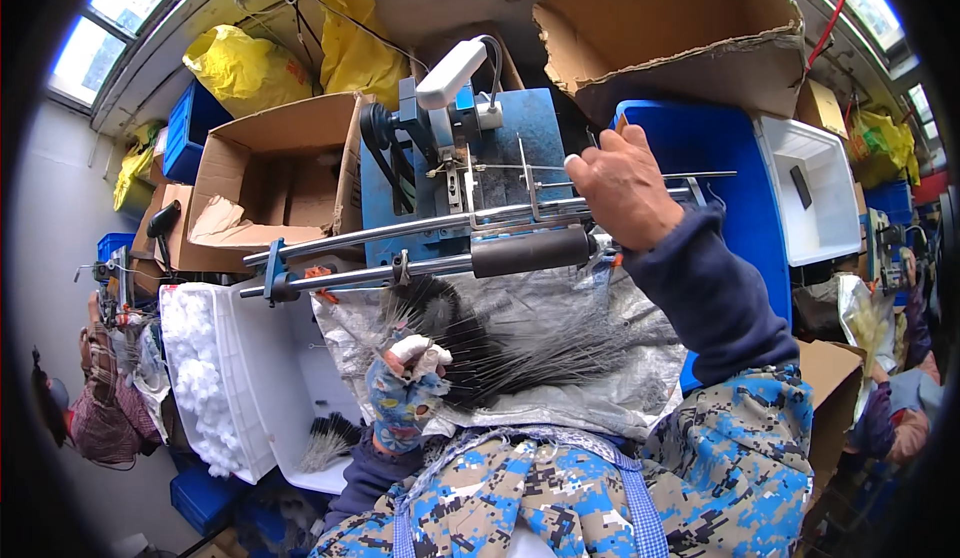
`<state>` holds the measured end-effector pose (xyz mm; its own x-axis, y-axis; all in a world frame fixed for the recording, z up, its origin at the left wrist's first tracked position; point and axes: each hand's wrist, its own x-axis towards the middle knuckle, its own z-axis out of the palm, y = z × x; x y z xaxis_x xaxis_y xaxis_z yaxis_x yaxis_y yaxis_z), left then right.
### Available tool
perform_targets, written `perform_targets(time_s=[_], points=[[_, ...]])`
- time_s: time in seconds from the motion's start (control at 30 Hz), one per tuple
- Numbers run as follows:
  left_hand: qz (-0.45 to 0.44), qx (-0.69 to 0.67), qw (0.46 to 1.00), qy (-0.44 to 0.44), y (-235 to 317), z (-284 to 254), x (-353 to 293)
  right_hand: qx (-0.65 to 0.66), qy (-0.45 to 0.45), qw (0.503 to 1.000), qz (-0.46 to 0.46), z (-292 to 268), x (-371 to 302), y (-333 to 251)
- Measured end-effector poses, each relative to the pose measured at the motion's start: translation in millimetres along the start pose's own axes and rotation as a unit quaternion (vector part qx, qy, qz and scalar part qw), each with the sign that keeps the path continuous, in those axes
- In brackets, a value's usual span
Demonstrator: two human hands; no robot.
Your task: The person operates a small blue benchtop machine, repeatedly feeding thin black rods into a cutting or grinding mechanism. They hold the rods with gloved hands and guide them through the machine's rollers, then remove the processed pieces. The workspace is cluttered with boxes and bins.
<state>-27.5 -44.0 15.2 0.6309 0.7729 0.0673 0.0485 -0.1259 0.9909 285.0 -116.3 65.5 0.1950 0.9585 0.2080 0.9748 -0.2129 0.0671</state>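
Nearest, a camouflage-patterned garment [520, 503] covers the person's lap. Just beyond it, a silvery sheet [348, 336] carries a fanned bundle of dark-bristled wires [480, 353]. The left hand [414, 356], with white finger coverings, is at the bundle's left edge; its fingers are bent, and whether its grip encloses wires cannot be told. To the left, a white bin [288, 388] contains a smaller bristle bundle [328, 442]; outside it lies white fluffy material [198, 368].

Farther away, two metal rails [390, 236] and a dark cylinder [530, 251] run crosswise, standing between the bundle and the machine's blue base [540, 133]. The right hand [628, 188] is at the rails' right part, its grip narrow, fingers folded near a thin rod [705, 174]; whether it holds the rod is unclear. The right forearm hides part of a blue bin [735, 213], with a white tray [825, 203] at its right.

An open carton [340, 148] stands left of the machine. Farthest are two yellow bags [245, 70] at left and a larger carton [700, 78] at right.
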Motion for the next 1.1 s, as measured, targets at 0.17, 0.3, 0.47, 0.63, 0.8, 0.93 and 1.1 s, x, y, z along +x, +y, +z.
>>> perform_targets(time_s=[0.17, 0.3, 0.47, 0.63, 0.8, 0.93, 1.1], points=[[-0.003, -0.040, 0.999, -0.026, 2.4, 4.6, 4.6, 0.203, -0.107, 0.972, -0.060, -39.4, -79.0, -36.6], [0.153, 0.132, 0.965, -0.169, 4.1, 18.4, 16.9, 0.490, 0.061, 0.868, -0.054, -29.1, -49.7, -88.0], [-0.302, -0.280, 0.911, -0.025, 26.5, 26.6, 12.2, 0.889, -0.026, 0.457, 0.014, -41.1, -31.6, -115.8], [0.172, 0.501, 0.830, -0.175, -37.3, -22.3, 30.9, 0.699, 0.146, 0.689, 0.124, -62.1, -13.8, -39.4], [0.058, 0.612, 0.769, -0.175, -65.6, -31.8, 32.2, 0.171, 0.049, 0.982, 0.058, 21.4, 47.1, -28.0], [0.149, 0.604, 0.765, -0.170, -88.7, -39.0, 33.1, 0.089, 0.008, 0.990, 0.109, 67.0, 71.3, -24.4], [0.145, 0.589, 0.777, -0.167, -89.5, -41.5, 29.9, 0.108, -0.020, 0.990, 0.086, 77.4, 78.9, -31.4]])
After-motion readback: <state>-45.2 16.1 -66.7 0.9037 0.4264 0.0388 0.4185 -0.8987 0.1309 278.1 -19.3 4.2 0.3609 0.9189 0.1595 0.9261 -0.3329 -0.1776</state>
